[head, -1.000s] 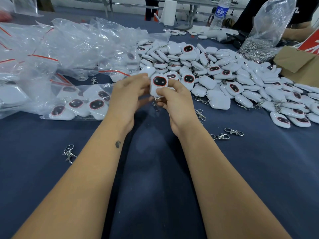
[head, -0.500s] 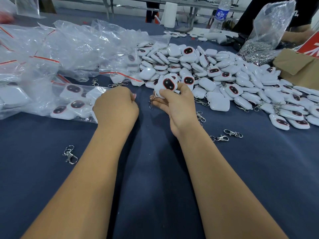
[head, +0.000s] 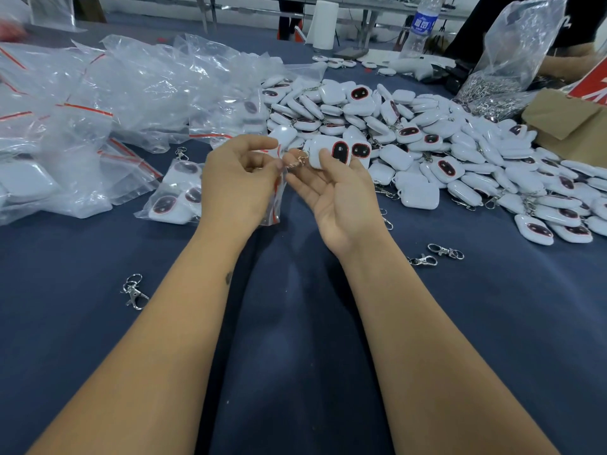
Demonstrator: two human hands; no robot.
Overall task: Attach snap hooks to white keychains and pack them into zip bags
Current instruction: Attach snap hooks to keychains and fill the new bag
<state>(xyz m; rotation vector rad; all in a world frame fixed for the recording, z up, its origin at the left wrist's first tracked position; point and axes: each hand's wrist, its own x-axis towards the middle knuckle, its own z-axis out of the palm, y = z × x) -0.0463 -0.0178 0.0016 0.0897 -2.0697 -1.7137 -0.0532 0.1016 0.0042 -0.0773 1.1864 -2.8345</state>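
My left hand [head: 238, 178] pinches a small clear zip bag [head: 277, 197] with a red strip, which hangs down between my hands. My right hand [head: 341, 195] is palm up and holds a white keychain [head: 328, 154] with a dark red-rimmed oval between thumb and fingertips. A metal snap hook [head: 297, 160] dangles from the keychain toward the bag's mouth. A big heap of white keychains [head: 427, 142] lies beyond my right hand. Loose snap hooks [head: 445, 251] lie on the cloth at the right, and another snap hook [head: 133, 292] at the left.
Filled zip bags [head: 177, 195] and a pile of clear bags [head: 115, 93] cover the left of the blue table [head: 295, 323]. A plastic bag of metal hooks [head: 499, 90], a cardboard box [head: 571, 123] and a water bottle [head: 422, 24] stand at the far right. Another person's arm is at the top right.
My left hand picked up a zip bag from the left and brought it to the centre. My right hand turned palm up and brought the keychain's hook to the bag.
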